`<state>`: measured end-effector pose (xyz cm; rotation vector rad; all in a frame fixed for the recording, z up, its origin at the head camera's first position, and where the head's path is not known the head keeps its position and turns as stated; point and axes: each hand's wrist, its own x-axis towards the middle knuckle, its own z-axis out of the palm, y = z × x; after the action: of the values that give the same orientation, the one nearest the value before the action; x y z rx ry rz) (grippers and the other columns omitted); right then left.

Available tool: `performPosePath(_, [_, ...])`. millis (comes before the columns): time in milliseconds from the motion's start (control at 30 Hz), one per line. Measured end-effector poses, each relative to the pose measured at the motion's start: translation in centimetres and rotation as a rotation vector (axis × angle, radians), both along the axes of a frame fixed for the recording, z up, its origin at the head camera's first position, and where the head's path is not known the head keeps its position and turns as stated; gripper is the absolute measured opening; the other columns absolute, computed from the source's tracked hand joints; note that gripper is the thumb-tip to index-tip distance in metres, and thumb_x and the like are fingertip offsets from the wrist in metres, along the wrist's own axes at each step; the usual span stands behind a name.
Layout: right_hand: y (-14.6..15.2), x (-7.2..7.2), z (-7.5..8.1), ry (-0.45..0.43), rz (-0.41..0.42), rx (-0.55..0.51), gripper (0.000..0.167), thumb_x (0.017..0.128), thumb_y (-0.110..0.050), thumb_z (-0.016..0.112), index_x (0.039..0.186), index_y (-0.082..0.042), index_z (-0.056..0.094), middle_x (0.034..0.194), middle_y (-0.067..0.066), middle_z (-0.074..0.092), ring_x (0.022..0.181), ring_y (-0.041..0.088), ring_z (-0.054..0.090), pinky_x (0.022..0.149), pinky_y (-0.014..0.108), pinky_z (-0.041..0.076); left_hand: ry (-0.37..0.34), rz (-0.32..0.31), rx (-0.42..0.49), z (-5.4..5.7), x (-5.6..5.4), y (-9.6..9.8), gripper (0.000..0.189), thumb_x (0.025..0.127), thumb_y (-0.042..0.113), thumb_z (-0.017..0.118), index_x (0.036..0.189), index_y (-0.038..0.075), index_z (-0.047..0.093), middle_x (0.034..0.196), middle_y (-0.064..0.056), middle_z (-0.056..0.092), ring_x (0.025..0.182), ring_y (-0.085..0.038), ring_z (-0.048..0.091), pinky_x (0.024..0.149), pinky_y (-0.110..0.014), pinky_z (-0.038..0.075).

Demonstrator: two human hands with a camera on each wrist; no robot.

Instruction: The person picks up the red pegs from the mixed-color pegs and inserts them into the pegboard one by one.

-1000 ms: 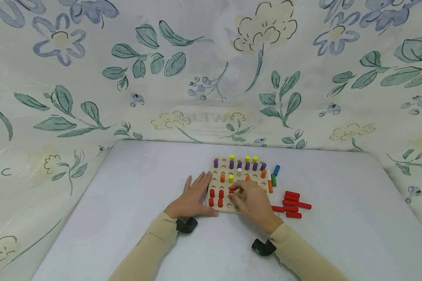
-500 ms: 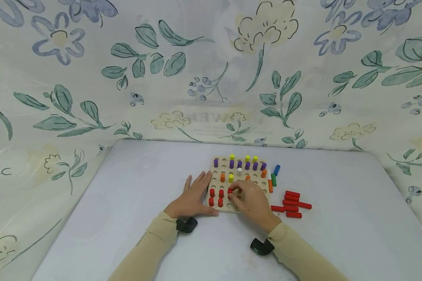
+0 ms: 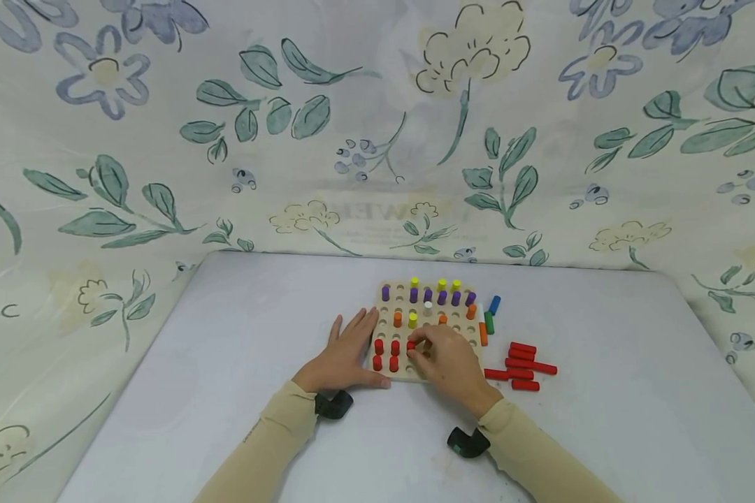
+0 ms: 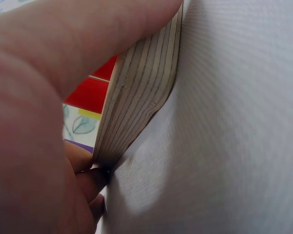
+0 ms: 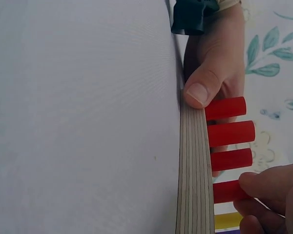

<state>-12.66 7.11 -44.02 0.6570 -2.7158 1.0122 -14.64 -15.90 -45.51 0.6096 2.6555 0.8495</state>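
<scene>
Between thumb and fingertips, my right hand (image 3: pixel 454 362) pinches a red peg (image 5: pixel 228 191), upright in the wooden pegboard (image 3: pixel 401 375). It is third from the left in the second row from the front. Two red pegs (image 3: pixel 395 347) stand left of it, with two more in front of those. My left hand (image 3: pixel 340 358) lies spread round the board's front left corner. In the left wrist view its thumb (image 4: pixel 88 34) presses against the board's layered edge, and the other fingers reach along the adjoining side. The right hand hides part of the board.
Purple pegs (image 3: pixel 442 298), yellow pegs (image 3: pixel 442 285) and orange pegs (image 3: pixel 398 319) fill other holes, plus a white peg (image 3: pixel 428 307). Right of the board lie a blue peg (image 3: pixel 495 304), a green peg (image 3: pixel 489 323) and several loose red pegs (image 3: pixel 525 385). A floral cloth (image 3: pixel 377 140) hangs behind.
The right hand has shifted slightly left and the red peg in its fingers now stands upright in line with its row. The left hand has stayed in place.
</scene>
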Motion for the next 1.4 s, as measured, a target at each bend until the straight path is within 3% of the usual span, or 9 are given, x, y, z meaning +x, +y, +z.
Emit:
performPosePath(667, [0.2,-0.1,0.2,-0.020,-0.006,0.040,0.026,0.084,-0.017,0.083,0.107,-0.010,0.072,0.096,0.000,0.072,0.083,0.014,0.063,0.073,0.028,0.057,0.001,0.000,0.007,0.1,0.1,0.0,0.123,0.075,0.052,0.083,0.161,0.003,0.011,0.168,-0.011,0.011,0.155,-0.028,0.001,0.119,-0.057,-0.013])
performPosePath(1267, [1.8,0.1,2.5,-0.088,-0.037,0.059,0.025,0.087,-0.019,0.081,0.109,-0.010,0.072,0.100,0.001,0.070,0.088,0.017,0.062,0.077,0.032,0.057,-0.012,0.007,0.010,0.2,0.1,0.1,0.123,0.075,0.051,0.083,0.161,0.003,0.010,0.168,-0.011,0.011,0.155,-0.027,0.000,0.119,-0.057,-0.013])
performPosePath(1400, [2.5,-0.2,3.0,-0.052,-0.051,0.053,0.025,0.086,-0.016,0.081,0.108,-0.008,0.072,0.099,0.002,0.071,0.088,0.018,0.062,0.076,0.033,0.056,-0.023,0.007,0.007,0.3,0.1,0.1,0.123,0.075,0.050,0.083,0.161,0.004,0.009,0.169,-0.009,0.009,0.155,-0.026,-0.001,0.119,-0.055,-0.014])
